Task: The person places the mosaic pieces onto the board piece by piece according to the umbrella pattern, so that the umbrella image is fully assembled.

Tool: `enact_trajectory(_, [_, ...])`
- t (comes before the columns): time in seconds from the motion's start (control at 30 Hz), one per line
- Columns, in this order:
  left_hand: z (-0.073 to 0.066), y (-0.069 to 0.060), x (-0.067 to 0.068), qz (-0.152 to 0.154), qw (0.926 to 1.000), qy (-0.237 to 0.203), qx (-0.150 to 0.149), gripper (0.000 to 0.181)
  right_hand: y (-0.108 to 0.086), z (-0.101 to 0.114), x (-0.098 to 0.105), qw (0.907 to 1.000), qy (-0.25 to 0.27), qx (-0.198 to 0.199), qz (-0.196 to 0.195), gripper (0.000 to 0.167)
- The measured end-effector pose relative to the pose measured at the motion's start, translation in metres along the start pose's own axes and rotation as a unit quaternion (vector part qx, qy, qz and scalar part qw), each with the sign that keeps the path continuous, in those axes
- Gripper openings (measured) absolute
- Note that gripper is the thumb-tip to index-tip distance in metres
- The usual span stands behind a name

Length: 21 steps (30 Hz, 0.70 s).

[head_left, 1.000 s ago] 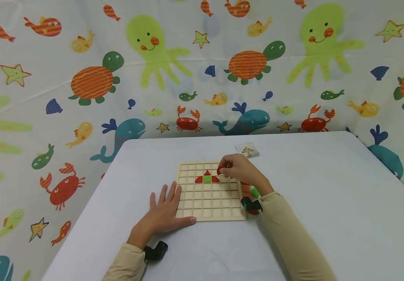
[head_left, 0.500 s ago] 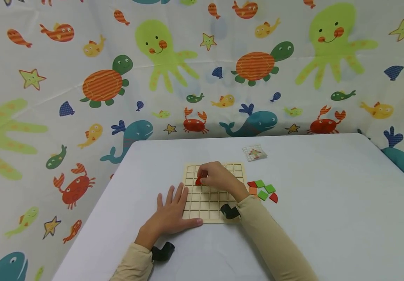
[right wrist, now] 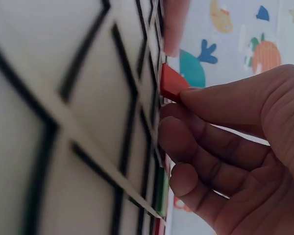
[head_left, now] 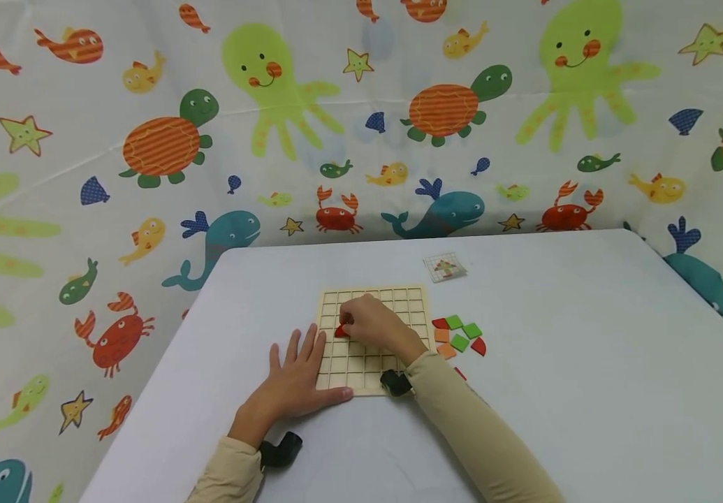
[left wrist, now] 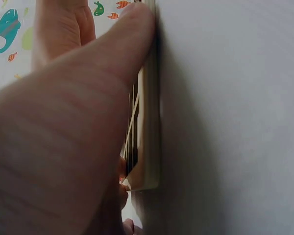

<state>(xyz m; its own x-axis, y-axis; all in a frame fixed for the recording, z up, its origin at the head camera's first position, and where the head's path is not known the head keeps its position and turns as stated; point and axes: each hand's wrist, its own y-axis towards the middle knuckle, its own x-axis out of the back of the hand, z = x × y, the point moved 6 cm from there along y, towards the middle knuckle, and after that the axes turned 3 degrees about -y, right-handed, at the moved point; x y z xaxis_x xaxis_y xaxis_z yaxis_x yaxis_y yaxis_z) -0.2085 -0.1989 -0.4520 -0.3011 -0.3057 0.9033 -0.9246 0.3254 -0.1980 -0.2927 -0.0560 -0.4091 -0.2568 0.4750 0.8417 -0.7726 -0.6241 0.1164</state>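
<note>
Clock centred on the board: sea-animal backdrop (head_left: 361, 105) up at 12, white table (head_left: 587, 349) under everything. My right sleeve (head_left: 474, 433) comes in from 5, close by the loose pieces. Wooden grid board (head_left: 361, 370) mid-table. My left hand (head_left: 298, 381) at its 8: fingers straight and spread at the left edge, thumb along the near edge, gripping nothing. My right hand (head_left: 370, 320) is over the board toward 11, fingers curled, thumb pressed to a red tile (right wrist: 172, 81); far side of the pinch partly hidden. Picture card (head_left: 445, 267) at 1. Loose at 3: green tiles (head_left: 459, 342), orange squares (head_left: 446, 351), a red quarter-circle (head_left: 478, 346). Held red tile sits at the board's 10, low against the surface; can't tell if it's flat in a cell. Risks, my guess: it catches a grid ridge and tips if I let go off-centre; my curled fingers nudge the green piece (right wrist: 161, 193) in the grid below them; a board shift if my left hand eases off; sleeve sweeping the loose ones on a low pull back toward 4.
</note>
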Motion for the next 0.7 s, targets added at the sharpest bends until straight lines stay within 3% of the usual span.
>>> enact_trajectory(0.33, [0.000,-0.002,-0.001,0.005,1.0000,-0.004,-0.001,0.121,-0.001,0.008,-0.009,0.9973,-0.068,0.024,0.012,0.030])
enact_trajectory(0.5, [-0.003,-0.003,0.000,0.006,1.0000,-0.006,-0.001,0.121,-0.003,0.010,-0.011,0.9940,-0.100,0.020,0.039,0.031])
enact_trajectory(0.7, [-0.006,-0.005,0.002,0.001,1.0000,-0.006,0.001,0.122,-0.010,0.011,-0.003,0.9955,-0.060,0.024,0.069,0.035])
